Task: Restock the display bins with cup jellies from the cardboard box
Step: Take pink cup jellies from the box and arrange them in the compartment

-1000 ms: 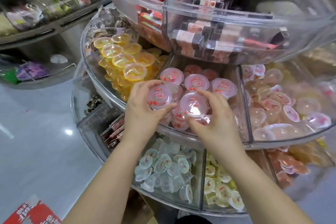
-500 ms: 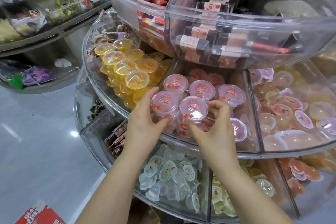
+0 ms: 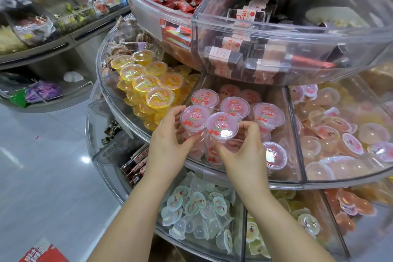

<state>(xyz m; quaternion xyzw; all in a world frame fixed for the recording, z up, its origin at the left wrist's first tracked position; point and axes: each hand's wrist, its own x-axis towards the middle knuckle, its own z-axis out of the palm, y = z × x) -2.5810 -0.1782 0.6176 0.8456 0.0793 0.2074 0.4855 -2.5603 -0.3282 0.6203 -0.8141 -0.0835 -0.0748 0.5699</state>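
A: What are the hands doing at mid-frame?
B: The left hand (image 3: 168,147) is gripping one pink cherry cup jelly (image 3: 194,118); the right hand (image 3: 242,151) is pinching another cherry jelly cup (image 3: 222,126).
A: Where?
B: Both are sitting in the clear middle-tier bin (image 3: 282,176), atop other pink cups.

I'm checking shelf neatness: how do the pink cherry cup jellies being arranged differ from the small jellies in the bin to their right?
The pink cherry cup jellies are tall cups standing upright in rows, lids up; the small jellies are shallower, domed and lie jumbled, many tipped or upside down. The left hand and right hand each grip a pink cup; nobody touches the small ones. Both sit in clear bins on the middle tier.
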